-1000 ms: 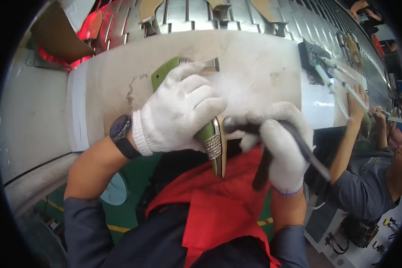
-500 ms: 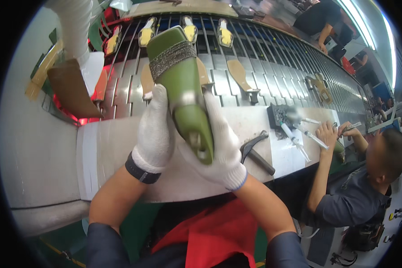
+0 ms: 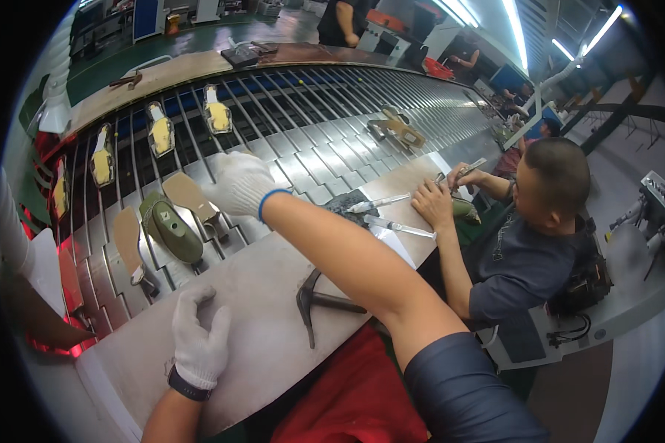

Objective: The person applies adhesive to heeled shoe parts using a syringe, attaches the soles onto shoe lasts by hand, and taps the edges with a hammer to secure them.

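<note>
My right hand [image 3: 240,184], in a white knitted glove, reaches across onto the metal slat conveyor, fingers bent down; whatever lies under them is hidden. Just left of it is a tan insole-shaped piece [image 3: 185,193] with a hard part at its near end. Beside that piece a green shoe last [image 3: 176,230] rests on the slats, and a second tan insole-shaped piece [image 3: 129,244] lies on its other side. Above the near worktable hangs my left hand [image 3: 199,336], gloved too, its fingers loosely curled, thumb apart and nothing in it.
A dark hammer [image 3: 318,301] lies on the worktable [image 3: 258,347] under my right forearm. Syringes [image 3: 399,227] lie by a dark block [image 3: 343,201]. At right sits a co-worker [image 3: 524,236] handling a green piece. Several yellow-topped shoe parts [image 3: 161,131] stand along the far rollers.
Both hands have let go of the green last, which now lies on the conveyor. My right hand has reached forward over the slats; my left has drawn back. The view has turned rightward.
</note>
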`<state>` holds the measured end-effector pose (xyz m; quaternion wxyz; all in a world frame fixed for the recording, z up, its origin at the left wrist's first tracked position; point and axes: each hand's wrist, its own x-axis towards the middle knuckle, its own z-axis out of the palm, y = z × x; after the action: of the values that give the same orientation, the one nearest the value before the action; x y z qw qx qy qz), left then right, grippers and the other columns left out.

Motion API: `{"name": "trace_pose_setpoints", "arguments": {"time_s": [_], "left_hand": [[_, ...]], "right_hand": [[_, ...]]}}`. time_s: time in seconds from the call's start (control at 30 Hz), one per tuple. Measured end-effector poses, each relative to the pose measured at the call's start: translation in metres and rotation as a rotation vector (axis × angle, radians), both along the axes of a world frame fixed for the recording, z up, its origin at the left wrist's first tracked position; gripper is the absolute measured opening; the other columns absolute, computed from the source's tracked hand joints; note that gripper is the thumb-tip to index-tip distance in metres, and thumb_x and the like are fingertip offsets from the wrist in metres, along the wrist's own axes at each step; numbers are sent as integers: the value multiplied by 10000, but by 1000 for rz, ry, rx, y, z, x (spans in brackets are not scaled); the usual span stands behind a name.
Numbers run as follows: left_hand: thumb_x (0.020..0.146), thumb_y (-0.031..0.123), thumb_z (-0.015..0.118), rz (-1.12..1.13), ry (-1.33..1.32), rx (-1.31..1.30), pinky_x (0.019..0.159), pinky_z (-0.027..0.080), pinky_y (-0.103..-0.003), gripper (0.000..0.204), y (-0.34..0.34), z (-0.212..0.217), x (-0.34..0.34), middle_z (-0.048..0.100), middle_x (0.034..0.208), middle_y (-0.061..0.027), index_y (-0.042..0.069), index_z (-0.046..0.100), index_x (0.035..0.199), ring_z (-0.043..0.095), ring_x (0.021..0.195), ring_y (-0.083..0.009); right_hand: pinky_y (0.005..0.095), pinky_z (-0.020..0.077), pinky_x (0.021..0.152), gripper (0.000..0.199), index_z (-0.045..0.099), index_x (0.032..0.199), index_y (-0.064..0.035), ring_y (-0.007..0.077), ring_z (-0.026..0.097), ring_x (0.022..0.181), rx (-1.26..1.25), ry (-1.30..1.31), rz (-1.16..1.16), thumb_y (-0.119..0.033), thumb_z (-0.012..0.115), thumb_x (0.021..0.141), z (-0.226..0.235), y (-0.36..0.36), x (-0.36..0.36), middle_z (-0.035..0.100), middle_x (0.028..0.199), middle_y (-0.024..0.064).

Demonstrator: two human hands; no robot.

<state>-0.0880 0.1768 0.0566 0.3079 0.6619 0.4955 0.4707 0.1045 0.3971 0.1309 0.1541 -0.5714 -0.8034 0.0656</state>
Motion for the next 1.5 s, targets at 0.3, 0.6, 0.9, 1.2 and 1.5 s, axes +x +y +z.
{"name": "trace_pose_setpoints", "arguments": {"time_s": [0.3,0.6,0.9,1.2,1.5], "left_hand": [[889,122,815,28,104,-6,1002,574,-465,373,-5,0,-14,742,1141,-198,-18,692,1212,723,1071,-384],[855,199,883,-65,239,97,936,542,-511,429,1,4,-20,740,1122,-154,51,700,1212,701,1015,-395],[863,168,879,-81,138,78,965,559,-538,445,2,14,-22,777,1148,-151,66,700,1258,740,1039,-394],[857,167,881,16,99,122,1028,568,-509,536,-17,-4,-28,746,1208,-214,-2,670,1321,735,1094,-408],[917,197,847,222,719,1029,1315,362,-646,538,-58,60,-24,721,1317,-122,83,637,1399,707,1218,-329]], "right_hand": [[516,622,1076,510,662,1479,-6,439,773,1241,-311,-345,-260,-277,665,1047,-60,65,56,790,1311,281],[553,590,1081,608,721,1304,42,475,764,1217,-48,56,-407,-510,595,1083,-18,211,37,786,1264,325],[484,585,1149,775,483,1582,-19,395,705,1381,-76,-195,-404,-373,806,973,-47,280,-51,665,1490,309],[460,692,808,647,616,1399,71,364,831,1039,-358,326,-378,-388,700,951,79,71,2,788,1181,282],[325,583,620,396,678,1283,9,156,720,716,-822,1276,16,-353,601,1141,42,-300,13,786,1019,134]]}}
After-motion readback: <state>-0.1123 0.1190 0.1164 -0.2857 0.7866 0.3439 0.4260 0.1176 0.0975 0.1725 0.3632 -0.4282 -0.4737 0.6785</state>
